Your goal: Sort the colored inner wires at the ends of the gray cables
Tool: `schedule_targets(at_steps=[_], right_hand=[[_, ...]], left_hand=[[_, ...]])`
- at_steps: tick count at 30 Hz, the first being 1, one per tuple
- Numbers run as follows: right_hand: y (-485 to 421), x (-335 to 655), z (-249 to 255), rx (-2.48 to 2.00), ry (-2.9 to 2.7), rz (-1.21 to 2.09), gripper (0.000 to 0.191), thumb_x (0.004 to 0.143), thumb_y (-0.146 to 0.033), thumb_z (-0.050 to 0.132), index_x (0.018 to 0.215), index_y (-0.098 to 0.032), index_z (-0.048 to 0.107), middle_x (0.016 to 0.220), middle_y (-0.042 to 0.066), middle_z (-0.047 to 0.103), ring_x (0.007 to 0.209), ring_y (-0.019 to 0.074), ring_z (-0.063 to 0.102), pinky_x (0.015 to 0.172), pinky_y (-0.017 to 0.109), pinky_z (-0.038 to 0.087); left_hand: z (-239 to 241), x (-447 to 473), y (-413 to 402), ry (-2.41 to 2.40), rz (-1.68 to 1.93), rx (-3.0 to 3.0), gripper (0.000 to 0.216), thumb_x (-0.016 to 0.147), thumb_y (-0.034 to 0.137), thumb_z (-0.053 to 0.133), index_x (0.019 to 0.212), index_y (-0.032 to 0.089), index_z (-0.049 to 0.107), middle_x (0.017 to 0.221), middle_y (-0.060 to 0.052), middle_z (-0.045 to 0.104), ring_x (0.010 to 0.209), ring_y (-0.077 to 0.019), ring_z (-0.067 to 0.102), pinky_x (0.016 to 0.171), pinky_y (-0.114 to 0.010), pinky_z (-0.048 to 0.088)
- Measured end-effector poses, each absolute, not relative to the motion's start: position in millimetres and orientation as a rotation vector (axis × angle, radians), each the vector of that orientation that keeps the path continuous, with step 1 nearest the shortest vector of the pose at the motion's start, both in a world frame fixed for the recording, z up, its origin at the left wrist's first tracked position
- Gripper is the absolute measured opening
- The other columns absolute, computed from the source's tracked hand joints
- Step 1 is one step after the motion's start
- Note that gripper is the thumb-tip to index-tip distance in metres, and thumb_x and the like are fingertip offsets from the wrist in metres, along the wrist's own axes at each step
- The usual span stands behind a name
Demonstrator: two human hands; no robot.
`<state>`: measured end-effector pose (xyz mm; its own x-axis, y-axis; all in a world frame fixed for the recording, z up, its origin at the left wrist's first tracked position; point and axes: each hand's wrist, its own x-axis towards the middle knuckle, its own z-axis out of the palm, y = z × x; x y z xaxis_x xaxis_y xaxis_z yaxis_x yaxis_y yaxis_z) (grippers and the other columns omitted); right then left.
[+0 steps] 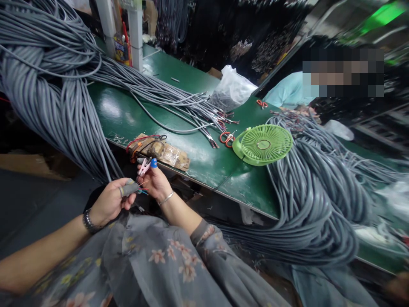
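Observation:
My left hand [110, 201] is closed around the end of a grey cable [129, 188], with thin coloured wires sticking out of its cut end. My right hand [155, 181] is closed too, pinching a small metal clip-like tool [144, 165] at those wires; its fingertip wears a blue cap [154, 163]. Both hands hover just below the front edge of the green table [204, 157]. The cable runs up into a thick hanging bundle of grey cables [54, 94] on my left.
On the table lie a taped brown block with red wires [159, 151], stripped cable ends [211, 117], orange-handled scissors [226, 137], a green fan [263, 145] and a clear bag [231, 89]. Another big cable bundle [319, 200] drapes at right. A person in a light blue top [289, 91] sits opposite.

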<state>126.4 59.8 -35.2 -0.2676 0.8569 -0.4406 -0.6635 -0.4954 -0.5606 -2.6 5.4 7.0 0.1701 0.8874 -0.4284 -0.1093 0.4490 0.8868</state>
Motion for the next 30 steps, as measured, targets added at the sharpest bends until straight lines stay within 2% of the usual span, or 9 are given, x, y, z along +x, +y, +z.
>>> schedule_targets(at_steps=[5,13,19,21,27,30], right_hand=[[60.6,122.3,-35.6,-0.871,-0.220,1.892,0.035,0.090,-0.053,0.072,0.083,-0.018,0.069,0.073,0.000,0.067,0.062,0.0121,0.056,0.060,0.023,0.048],[53.6,125.2,-31.4,-0.819,-0.287,1.941,0.049,0.094,-0.065,0.057,0.086,-0.019,0.070,0.075,0.001,0.067,0.061,0.0123,0.056,0.058,0.023,0.048],[54.3,128.8,-30.5,-0.874,-0.326,1.916,0.031,0.093,-0.049,0.066,0.088,-0.020,0.071,0.077,0.001,0.069,0.063,0.0127,0.058,0.059,0.024,0.049],[53.9,128.6,-33.6,-0.891,-0.370,1.885,0.030,0.092,-0.049,0.068,0.088,-0.019,0.071,0.076,0.002,0.069,0.063,0.0129,0.058,0.058,0.024,0.049],[51.3,127.8,-51.6,-0.900,-0.609,1.561,0.047,0.079,-0.066,0.074,0.074,-0.020,0.069,0.061,-0.002,0.062,0.057,0.0117,0.053,0.056,0.024,0.047],[53.8,128.4,-53.5,-0.852,-0.615,1.650,0.049,0.076,-0.068,0.076,0.080,-0.020,0.072,0.065,-0.002,0.065,0.058,0.0120,0.055,0.056,0.024,0.049]], left_hand=[[2.7,-0.5,7.0,1.195,0.835,0.821,0.030,0.055,0.040,0.079,0.051,0.019,0.057,0.041,0.003,0.055,0.033,-0.0066,0.041,0.035,-0.018,0.027],[5.6,-6.4,-1.6,1.235,0.842,0.775,0.035,0.050,0.044,0.083,0.050,0.019,0.059,0.041,0.003,0.055,0.032,-0.0065,0.042,0.034,-0.018,0.029],[10.2,-8.6,-7.1,1.252,0.878,0.750,0.034,0.048,0.043,0.084,0.050,0.018,0.061,0.041,0.002,0.058,0.032,-0.0062,0.043,0.034,-0.017,0.030],[11.2,-6.7,-6.2,1.242,0.896,0.738,0.034,0.047,0.043,0.085,0.051,0.018,0.062,0.041,0.002,0.058,0.032,-0.0064,0.044,0.034,-0.018,0.031],[11.6,-1.9,-1.2,1.203,0.959,0.706,0.034,0.049,0.041,0.087,0.054,0.018,0.063,0.042,0.003,0.057,0.034,-0.0061,0.044,0.035,-0.017,0.032],[10.6,0.1,1.1,1.191,0.970,0.706,0.035,0.049,0.041,0.087,0.053,0.018,0.062,0.042,0.003,0.057,0.035,-0.0064,0.045,0.035,-0.017,0.033]])
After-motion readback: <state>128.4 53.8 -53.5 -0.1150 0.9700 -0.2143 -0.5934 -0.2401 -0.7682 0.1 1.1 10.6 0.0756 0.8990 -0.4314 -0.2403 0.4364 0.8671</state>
